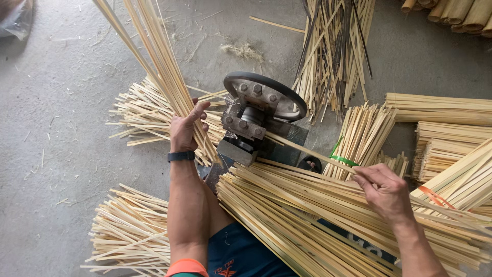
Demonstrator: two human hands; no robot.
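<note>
My left hand point(185, 129) has its grip closed around a tall bundle of bamboo strips point(159, 61) just left of the splitting machine point(256, 110). My right hand point(388, 192) pinches a single strip point(307, 150) that runs into the machine from its right, above the stack across my lap point(287, 215).

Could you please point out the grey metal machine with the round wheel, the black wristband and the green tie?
Grey metal machine with round wheel point(256, 110): head view, bolted middle block.
Black wristband point(181, 156): head view, band's top face.
Green tie point(342, 160): head view, strap across bundle.
</note>
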